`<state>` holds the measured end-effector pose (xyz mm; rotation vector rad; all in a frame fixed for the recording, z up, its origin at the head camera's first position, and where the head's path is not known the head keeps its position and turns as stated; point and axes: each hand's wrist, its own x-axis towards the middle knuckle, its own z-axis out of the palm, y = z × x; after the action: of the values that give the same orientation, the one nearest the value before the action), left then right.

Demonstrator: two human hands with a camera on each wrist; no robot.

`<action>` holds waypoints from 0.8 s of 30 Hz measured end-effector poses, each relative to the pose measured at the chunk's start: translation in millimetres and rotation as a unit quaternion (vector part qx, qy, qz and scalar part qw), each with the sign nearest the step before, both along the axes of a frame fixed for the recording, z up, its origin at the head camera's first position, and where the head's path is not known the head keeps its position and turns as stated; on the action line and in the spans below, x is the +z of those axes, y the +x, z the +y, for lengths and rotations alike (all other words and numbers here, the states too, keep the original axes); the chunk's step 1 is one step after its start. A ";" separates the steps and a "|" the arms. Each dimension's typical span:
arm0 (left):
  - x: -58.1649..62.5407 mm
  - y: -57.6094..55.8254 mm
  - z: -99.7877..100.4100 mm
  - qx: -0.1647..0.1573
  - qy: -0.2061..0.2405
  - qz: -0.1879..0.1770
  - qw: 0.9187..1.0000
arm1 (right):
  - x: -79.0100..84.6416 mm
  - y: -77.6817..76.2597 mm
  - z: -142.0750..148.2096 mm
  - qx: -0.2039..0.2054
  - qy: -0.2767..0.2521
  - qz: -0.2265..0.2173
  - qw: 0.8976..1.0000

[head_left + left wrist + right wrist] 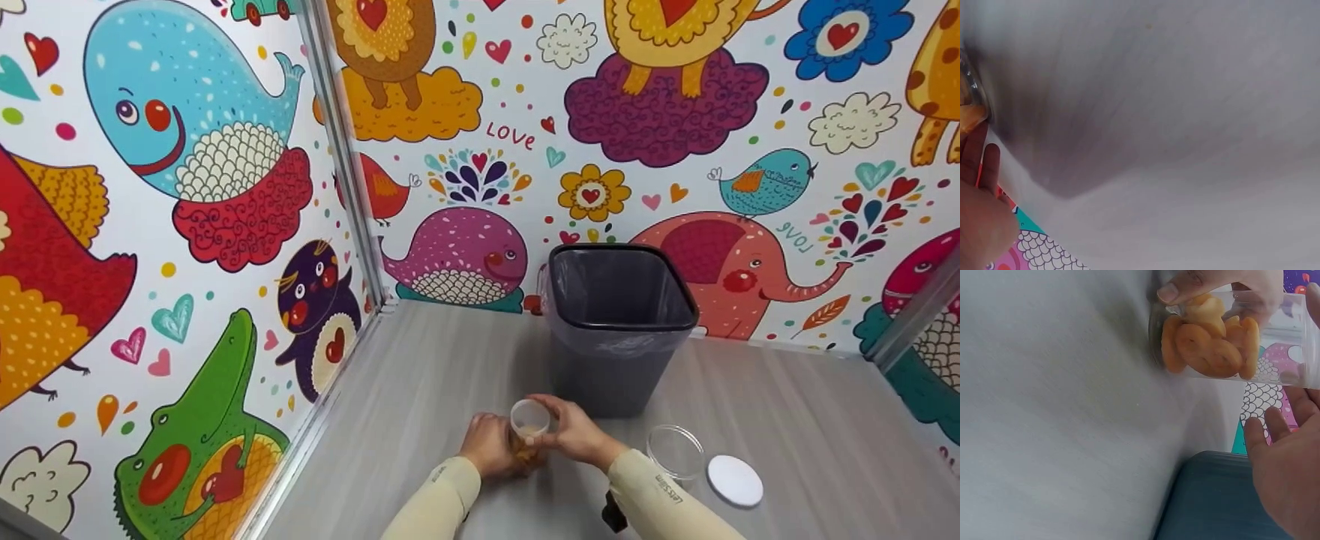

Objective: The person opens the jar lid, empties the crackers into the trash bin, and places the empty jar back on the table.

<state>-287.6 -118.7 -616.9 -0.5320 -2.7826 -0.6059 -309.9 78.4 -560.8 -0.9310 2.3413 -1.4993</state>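
Observation:
A clear plastic jar (1275, 337) with several orange-brown snack pieces (1207, 349) in its lower part stands on the grey table, its round mouth (530, 415) facing up. My left hand (489, 445) grips it low down, with the thumb near the base in the right wrist view. Around the upper end, my right hand (579, 435) holds the jar with thumb and fingers on opposite sides of the rim. Only a sliver of the snack pieces (970, 117) and part of a hand show at the left edge of the left wrist view.
Behind the hands stands a dark grey bin (611, 367) with a clear liner. To the right of the right forearm are a clear round container (675, 452) and a white round lid (735, 481). Cartoon-printed walls (450, 172) bound the table at the back and left.

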 end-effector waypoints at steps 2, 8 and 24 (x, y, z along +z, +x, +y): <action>0.0 -1.1 -0.4 -0.005 0.002 -0.005 1.000 | -2.0 2.1 0.0 -0.014 0.000 0.012 1.000; -2.6 -1.8 -2.2 -0.008 0.004 0.016 1.000 | -14.4 17.3 -5.2 -0.121 -0.023 0.038 0.992; -1.5 -1.3 -2.9 -0.011 -0.003 0.018 1.000 | -11.2 24.6 -8.7 -0.184 0.098 0.195 0.958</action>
<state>-288.9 -121.6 -618.3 -0.5697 -2.7491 -0.5866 -285.2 69.7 -571.9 -0.8328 3.0245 -1.2480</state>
